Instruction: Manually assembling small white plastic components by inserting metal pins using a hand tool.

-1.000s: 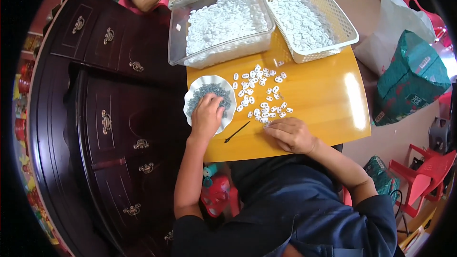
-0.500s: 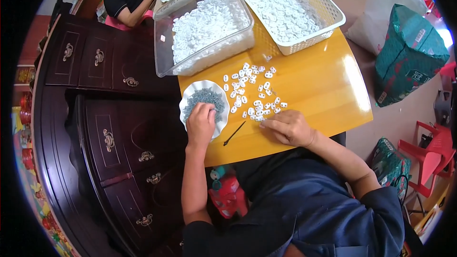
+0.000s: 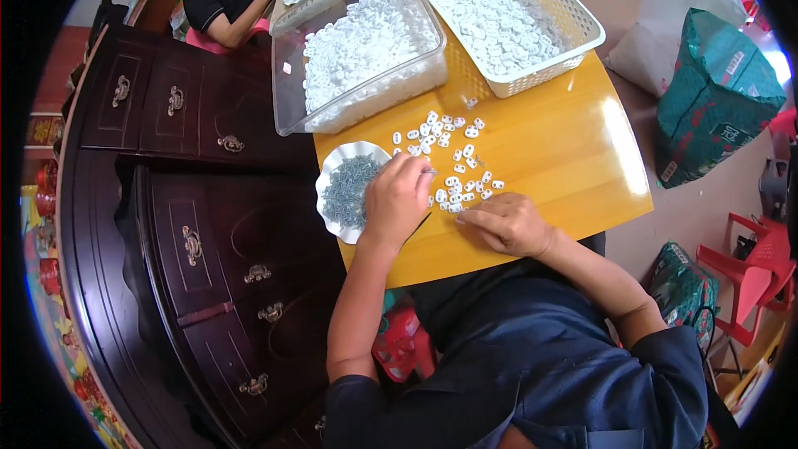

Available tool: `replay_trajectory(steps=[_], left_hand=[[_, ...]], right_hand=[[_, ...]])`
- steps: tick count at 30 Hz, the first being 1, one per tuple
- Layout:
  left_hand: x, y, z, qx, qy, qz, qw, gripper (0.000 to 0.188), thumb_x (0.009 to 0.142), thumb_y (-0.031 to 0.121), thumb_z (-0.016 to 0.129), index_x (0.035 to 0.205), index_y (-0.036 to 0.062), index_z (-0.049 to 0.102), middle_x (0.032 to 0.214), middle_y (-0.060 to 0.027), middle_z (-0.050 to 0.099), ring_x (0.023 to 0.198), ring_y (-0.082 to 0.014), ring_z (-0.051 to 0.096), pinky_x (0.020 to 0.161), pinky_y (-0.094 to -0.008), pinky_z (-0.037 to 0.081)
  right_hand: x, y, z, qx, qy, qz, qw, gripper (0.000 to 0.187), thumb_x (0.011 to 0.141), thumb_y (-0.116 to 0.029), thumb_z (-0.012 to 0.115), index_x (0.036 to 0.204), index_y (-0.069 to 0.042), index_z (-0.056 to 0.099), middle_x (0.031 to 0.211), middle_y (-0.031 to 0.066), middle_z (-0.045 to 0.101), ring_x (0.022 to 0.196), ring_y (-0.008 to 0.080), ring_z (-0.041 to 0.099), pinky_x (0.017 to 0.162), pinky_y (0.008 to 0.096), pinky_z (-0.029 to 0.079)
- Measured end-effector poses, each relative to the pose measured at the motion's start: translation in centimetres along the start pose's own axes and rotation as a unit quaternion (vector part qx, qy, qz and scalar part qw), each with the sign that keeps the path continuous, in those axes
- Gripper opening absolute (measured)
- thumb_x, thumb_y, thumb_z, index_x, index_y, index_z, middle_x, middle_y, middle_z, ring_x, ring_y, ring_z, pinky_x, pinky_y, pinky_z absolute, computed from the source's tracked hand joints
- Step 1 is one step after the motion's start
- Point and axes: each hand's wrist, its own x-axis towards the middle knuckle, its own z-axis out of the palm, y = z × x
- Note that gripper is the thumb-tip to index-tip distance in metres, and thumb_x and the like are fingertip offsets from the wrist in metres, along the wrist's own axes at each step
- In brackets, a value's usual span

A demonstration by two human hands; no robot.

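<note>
On yellow table, hands among white pieces

Hidden and unclear bits
My left hand covers part of the white scalloped dish; I can't tell what its fingertips pinch. The small white plastic pieces are too tiny to identify.

Dish at table left edge; loose parts to its right; tub & basket behind.
</note>
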Motion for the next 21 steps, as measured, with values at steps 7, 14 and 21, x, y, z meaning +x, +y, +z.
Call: replay_trajectory(steps=[7,14,21], left_hand=[[1.5,0.0,2.3,0.031,-0.054,0.010,0.998,0.008,0.085,0.009,0.073,0.092,0.0077,0.068,0.092,-0.0081,0.067,0.088,-0.0319,0.067,0.074,-0.0443,0.054],[1.3,-0.3,2.2,0.009,-0.036,-0.001,0.999,0.009,0.086,0.009,0.073,0.095,0.0082,0.074,0.094,-0.0075,0.069,0.088,-0.0314,0.068,0.076,-0.0435,0.055],[-0.2,1.4,-0.1,-0.028,0.004,-0.021,0.999,0.009,0.088,0.008,0.072,0.097,0.0069,0.074,0.093,-0.0093,0.072,0.083,-0.0312,0.070,0.071,-0.0396,0.056]], right_hand=[[0.0,0.0,0.2,0.009,0.009,0.009,1.000,0.019,0.084,-0.008,0.072,0.103,-0.007,0.068,0.085,0.0097,0.071,0.071,0.0269,0.070,0.062,0.0391,0.055],[-0.1,0.1,0.1,0.014,0.012,0.009,1.000,0.023,0.083,-0.007,0.073,0.106,-0.006,0.071,0.084,0.0102,0.071,0.070,0.0273,0.070,0.062,0.0380,0.054],[-0.1,0.1,0.1,0.019,0.011,0.019,1.000,0.018,0.086,-0.009,0.072,0.103,-0.007,0.069,0.085,0.0102,0.072,0.072,0.0272,0.071,0.062,0.0386,0.056]])
